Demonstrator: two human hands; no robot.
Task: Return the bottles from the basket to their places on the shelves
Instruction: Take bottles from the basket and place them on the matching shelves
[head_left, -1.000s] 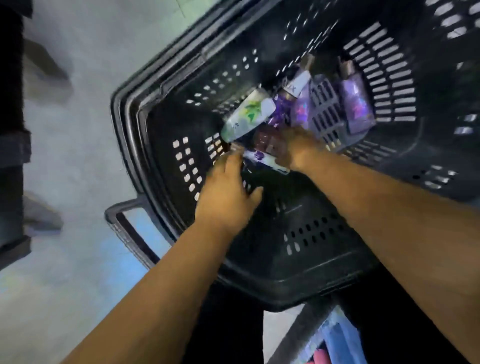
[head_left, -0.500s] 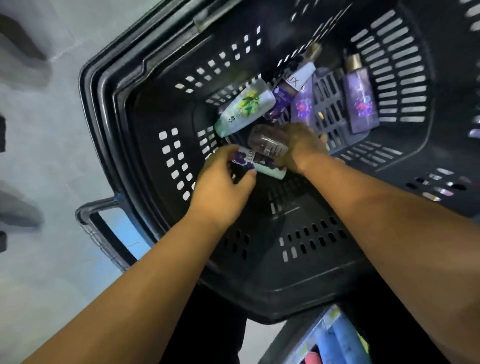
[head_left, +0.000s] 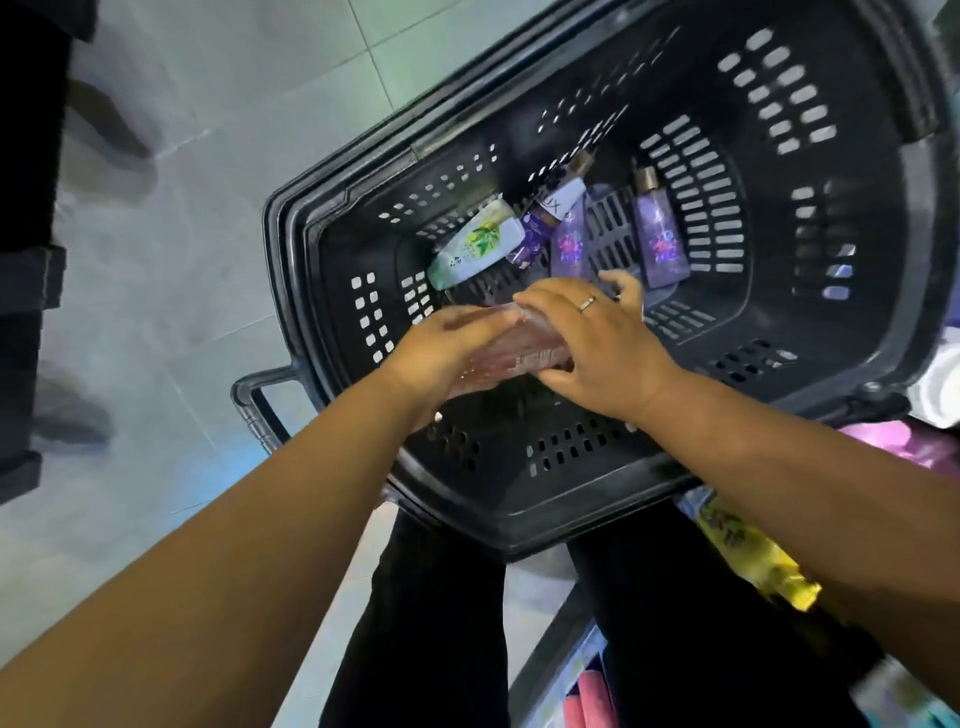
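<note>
Above the basket (head_left: 519, 525), my left hand (head_left: 441, 348) and right hand (head_left: 597, 348) both have their grip clamped on a pinkish bottle (head_left: 511, 353).

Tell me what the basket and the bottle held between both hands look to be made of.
Basket: moulded black plastic, matte with a slight sheen, judging by its slotted walls and rounded rim. Bottle: apparently clear, glossy plastic with pinkish contents showing through; motion blur leaves that uncertain.

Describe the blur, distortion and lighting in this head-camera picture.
Head view: the pinkish bottle between left hand and right hand is motion-smeared; the basket rim bows from wide-angle distortion; its dark interior is dim, the floor tiles brighter.
</note>
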